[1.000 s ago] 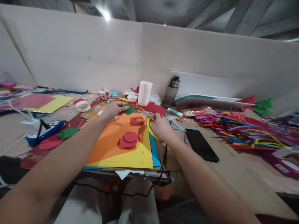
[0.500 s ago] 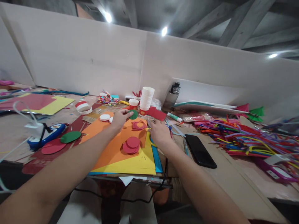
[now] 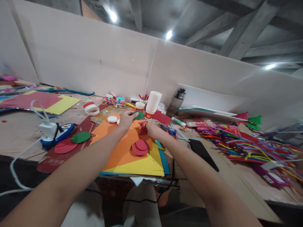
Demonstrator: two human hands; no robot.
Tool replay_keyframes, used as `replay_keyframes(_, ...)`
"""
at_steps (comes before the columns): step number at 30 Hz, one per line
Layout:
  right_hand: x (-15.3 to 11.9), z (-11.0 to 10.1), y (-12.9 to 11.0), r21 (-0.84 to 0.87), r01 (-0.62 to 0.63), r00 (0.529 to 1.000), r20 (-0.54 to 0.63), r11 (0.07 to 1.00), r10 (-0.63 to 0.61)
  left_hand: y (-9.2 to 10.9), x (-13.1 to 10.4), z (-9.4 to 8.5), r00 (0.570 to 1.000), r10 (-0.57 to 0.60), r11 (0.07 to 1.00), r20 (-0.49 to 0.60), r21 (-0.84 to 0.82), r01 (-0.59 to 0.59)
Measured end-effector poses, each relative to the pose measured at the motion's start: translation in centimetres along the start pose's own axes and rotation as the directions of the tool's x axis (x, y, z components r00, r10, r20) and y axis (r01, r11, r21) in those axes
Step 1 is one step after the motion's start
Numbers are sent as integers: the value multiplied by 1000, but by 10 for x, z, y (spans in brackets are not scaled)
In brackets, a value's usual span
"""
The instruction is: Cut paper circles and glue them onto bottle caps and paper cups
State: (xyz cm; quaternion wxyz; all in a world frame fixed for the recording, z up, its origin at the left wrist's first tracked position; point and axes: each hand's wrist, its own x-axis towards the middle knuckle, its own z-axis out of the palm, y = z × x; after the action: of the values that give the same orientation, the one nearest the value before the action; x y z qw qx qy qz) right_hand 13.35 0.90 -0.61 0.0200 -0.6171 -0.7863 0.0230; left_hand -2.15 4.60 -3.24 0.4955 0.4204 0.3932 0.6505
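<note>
Between the thumb and fingers of my left hand is a small green paper circle, held upright in front of a red and white paper cup. My right hand pinches a red paper scrap above the orange sheet. Nearer to me, overlapping red paper circles lie on the orange sheet, which rests on a yellow sheet. A tall stack of white cups stands just behind my hands.
A phone and a pile of coloured pipe cleaners lie to the right. A grey bottle leans at the back. On the left are a blue glue gun with a white plug and a green oval.
My right hand has moved left from beside the scissors onto the red scrap and taken hold of it. My left hand still holds the green circle. The view has shifted slightly.
</note>
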Motion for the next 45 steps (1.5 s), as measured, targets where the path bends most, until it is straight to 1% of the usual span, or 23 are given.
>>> replay_keyframes(3, 3, -8, 7, 24, 92, 992, 84, 995, -94, 3, 2, -1, 1000, -10, 999, -24, -43, 9)
replay_keyframes(6, -1, -27, 17, 66, 129, 988, 76, 989, -134, 4, 6, -6, 999, -6, 996, -40, -92, 3)
replay_keyframes(9, -20, -55, 21, 129, 142, 986, 66, 981, -151, 5, 11, -11, 999, -3, 993, -51, -121, -3)
replay_keyframes(10, -32, -64, 18, 205, 170, 979, 79, 964, -189, 5, 12, -12, 999, -1, 992, -52, -128, -6)
replay_keyframes(12, -60, -78, 5, 361, 274, 932, 128, 891, -339, 6, 13, -13, 998, 0, 990, -61, -141, -9)
replay_keyframes(14, -90, -86, -15, 468, 337, 848, 227, 817, -480, 9, 13, -14, 997, -9, 988, -76, -151, -2)
replay_keyframes(16, -113, -90, -35, 488, 379, 773, 301, 786, -559, 12, 14, -15, 996, -23, 987, -90, -159, 9)
replay_keyframes(17, -119, -90, -42, 501, 375, 755, 323, 780, -571, 14, 15, -15, 995, -24, 986, -95, -167, 8)
replay_keyframes(18, -121, -89, -46, 527, 323, 747, 368, 786, -554, 16, 15, -16, 995, -22, 984, -102, -177, 4)
replay_keyframes(20, -113, -85, -45, 579, 239, 740, 410, 780, -532, 19, 17, -17, 993, -21, 981, -113, -192, -1)
replay_keyframes(21, -103, -80, -42, 587, 247, 767, 368, 771, -526, 21, 18, -18, 993, -18, 981, -118, -193, -5)
replay_keyframes(22, -91, -75, -37, 563, 282, 824, 272, 777, -497, 22, 18, -18, 992, -14, 982, -122, -191, -10)
replay_keyframes(23, -76, -67, -33, 495, 323, 885, 143, 806, -442, 23, 18, -19, 992, -8, 982, -126, -186, -16)
replay_keyframes(24, -60, -59, -29, 404, 339, 924, 26, 849, -381, 24, 18, -18, 992, -1, 983, -129, -182, -23)
replay_keyframes(25, -44, -50, -26, 316, 315, 947, -36, 895, -320, 24, 18, -18, 991, 5, 983, -134, -179, -30)
replay_keyframes(26, -27, -41, -25, 243, 273, 962, -61, 931, -267, 24, 18, -18, 990, 10, 983, -139, -179, -35)
replay_keyframes(28, 6, -25, -26, 95, 170, 985, 24, 981, -173, 24, 18, -17, 988, 20, 983, -150, -180, -47)
replay_keyframes(30, 33, -13, -31, 54, 122, 990, 67, 991, -126, 23, 19, -18, 987, 34, 983, -160, -174, -62)
replay_keyframes(32, 52, -5, -38, 13, 86, 991, 103, 996, -87, 22, 21, -19, 983, 48, 982, -179, -171, -79)
replay_keyframes(35, 65, 2, -52, -43, 113, 977, 187, 993, -103, 24, 23, -22, 972, 48, 977, -230, -194, -94)
replay_keyframes(38, 61, 6, -67, -63, 239, 937, 277, 969, -213, 26, 23, -22, 964, 32, 969, -264, -228, -94)
replay_keyframes(41, 46, 8, -79, -62, 355, 889, 330, 933, -316, 27, 24, -22, 960, 23, 969, -280, -229, -90)
replay_keyframes(45, 25, 5, -89, -53, 410, 858, 363, 911, -364, 27, 25, -22, 957, 17, 972, -291, -220, -84)
